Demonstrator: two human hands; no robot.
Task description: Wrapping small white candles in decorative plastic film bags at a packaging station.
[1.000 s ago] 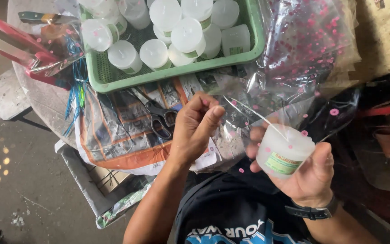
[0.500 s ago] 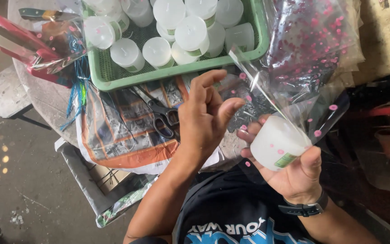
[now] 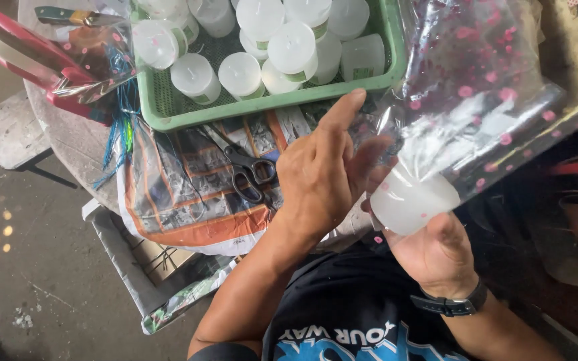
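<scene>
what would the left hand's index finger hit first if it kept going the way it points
Probably the green basket: the left hand points its index finger at the near rim by the corner. Depth is unclear, so it might pass above.

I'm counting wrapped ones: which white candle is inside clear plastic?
The white candle held in the right hand, covered by the pink-dotted clear bag; those in the green basket sit bare.

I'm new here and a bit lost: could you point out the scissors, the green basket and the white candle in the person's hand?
scissors (image 3: pixel 249 175): head view, on the black handles.
green basket (image 3: pixel 282 101): head view, on its near rim.
white candle (image 3: pixel 413 200): head view, on its side wall.
</scene>
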